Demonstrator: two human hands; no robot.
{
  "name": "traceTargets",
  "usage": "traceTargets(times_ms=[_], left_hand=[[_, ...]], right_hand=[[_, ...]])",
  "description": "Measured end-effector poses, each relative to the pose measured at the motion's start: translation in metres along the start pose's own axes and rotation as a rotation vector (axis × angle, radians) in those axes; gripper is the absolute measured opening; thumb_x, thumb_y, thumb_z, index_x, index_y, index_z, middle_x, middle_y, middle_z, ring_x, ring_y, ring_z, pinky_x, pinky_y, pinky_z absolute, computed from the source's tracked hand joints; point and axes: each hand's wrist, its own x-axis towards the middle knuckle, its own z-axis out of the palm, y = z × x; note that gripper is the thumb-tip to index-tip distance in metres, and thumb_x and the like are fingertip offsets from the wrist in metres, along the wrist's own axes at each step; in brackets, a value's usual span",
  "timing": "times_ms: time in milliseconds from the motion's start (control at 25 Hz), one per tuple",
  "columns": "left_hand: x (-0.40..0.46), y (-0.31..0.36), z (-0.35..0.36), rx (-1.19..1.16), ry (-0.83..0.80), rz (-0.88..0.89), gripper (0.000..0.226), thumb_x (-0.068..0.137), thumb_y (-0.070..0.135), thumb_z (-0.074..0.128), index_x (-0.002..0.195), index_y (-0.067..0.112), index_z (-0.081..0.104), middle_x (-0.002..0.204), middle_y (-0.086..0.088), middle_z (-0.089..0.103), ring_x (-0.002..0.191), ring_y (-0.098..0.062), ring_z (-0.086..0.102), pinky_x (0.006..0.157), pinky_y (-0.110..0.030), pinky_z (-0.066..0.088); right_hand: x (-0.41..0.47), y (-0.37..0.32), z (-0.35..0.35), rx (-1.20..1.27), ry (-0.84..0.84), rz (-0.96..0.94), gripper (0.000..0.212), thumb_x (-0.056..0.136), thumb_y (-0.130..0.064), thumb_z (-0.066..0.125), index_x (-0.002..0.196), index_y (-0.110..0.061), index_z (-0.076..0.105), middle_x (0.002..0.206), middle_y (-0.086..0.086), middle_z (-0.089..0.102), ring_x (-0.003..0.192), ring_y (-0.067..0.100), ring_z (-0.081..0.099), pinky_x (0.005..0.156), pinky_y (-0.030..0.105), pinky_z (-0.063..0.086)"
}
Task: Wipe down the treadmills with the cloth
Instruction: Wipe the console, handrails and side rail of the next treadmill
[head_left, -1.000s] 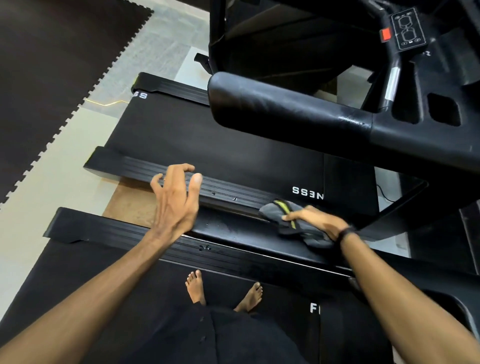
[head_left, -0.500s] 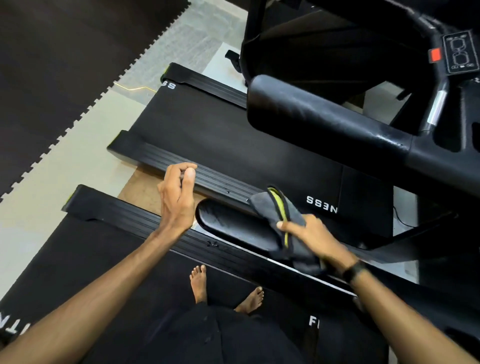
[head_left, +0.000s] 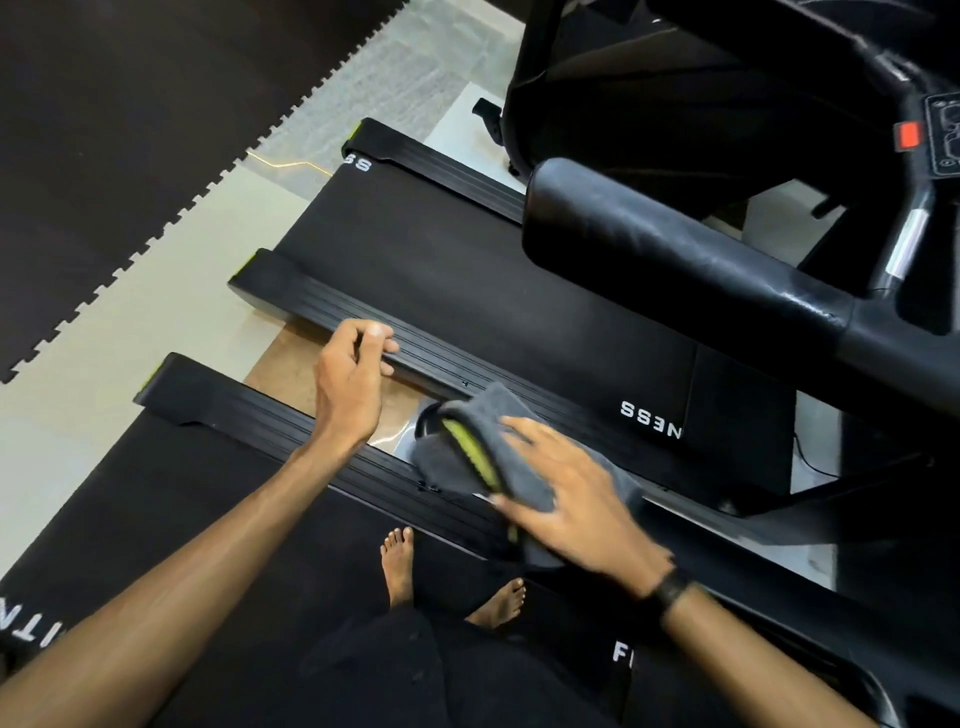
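Observation:
I stand barefoot on the near treadmill's belt (head_left: 171, 525). Its black padded handrail (head_left: 431, 415) runs left from under my right hand, mostly covered. My right hand (head_left: 566, 499) presses a grey cloth with a yellow-green edge (head_left: 478, 447) flat around the handrail's end. My left hand (head_left: 353, 374) hovers loosely curled above the gap between the two machines, holding nothing. A second treadmill (head_left: 467, 291) lies parallel beyond, with its own thick padded handrail (head_left: 675, 260) above the belt.
The far treadmill's console with a red button (head_left: 909, 136) is at the upper right. Black interlocking floor mats (head_left: 104, 156) cover the upper left, with pale tile (head_left: 104, 364) beside them. Ribbed side rails (head_left: 457, 364) border each belt.
My right hand has slid the cloth leftward along the near handrail to its end. My left hand has curled its fingers in and the view has shifted.

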Motion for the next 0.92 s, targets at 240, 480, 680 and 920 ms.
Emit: traceTargets(times_ms=[240,480,680,920], left_hand=[[-0.014,0.002,0.000,-0.037,-0.055,0.009,0.007,0.100,0.014,0.057,0.097,0.013,0.063,0.059,-0.008,0.063,0.036,-0.019,0.054,0.032,-0.026,0.042],[0.002,0.016,0.004,0.040,0.109,0.097,0.032,0.099,0.023,0.062,0.076,0.000,0.064,0.047,-0.008,0.044,0.040,-0.005,0.035,0.043,-0.017,0.028],[-0.012,0.004,0.005,0.111,0.044,0.108,0.040,0.097,0.029,0.062,0.072,-0.003,0.063,0.052,-0.003,0.047,0.047,-0.004,0.038,0.050,-0.018,0.033],[-0.006,0.010,0.008,0.148,0.010,0.020,0.046,0.090,0.057,0.042,0.085,0.017,0.065,0.067,0.006,0.062,0.066,-0.019,0.058,0.069,-0.044,0.050]], right_hand=[[0.106,0.017,-0.008,0.339,-0.310,0.574,0.041,0.081,-0.046,0.077,0.084,-0.006,0.070,0.074,0.005,0.069,0.067,0.021,0.058,0.068,0.037,0.044],[0.016,-0.024,0.008,-0.074,0.016,-0.059,0.059,0.086,-0.068,0.055,0.135,-0.036,0.056,0.141,-0.009,0.057,0.132,0.010,0.048,0.108,0.030,0.037],[0.047,0.038,-0.020,0.222,-0.194,0.472,0.048,0.076,-0.066,0.070,0.094,-0.021,0.072,0.093,-0.002,0.073,0.087,0.020,0.065,0.087,0.036,0.051],[0.106,-0.034,0.016,0.086,-0.175,0.217,0.040,0.088,-0.059,0.065,0.084,-0.019,0.064,0.088,0.000,0.070,0.083,0.022,0.063,0.075,0.035,0.045]])
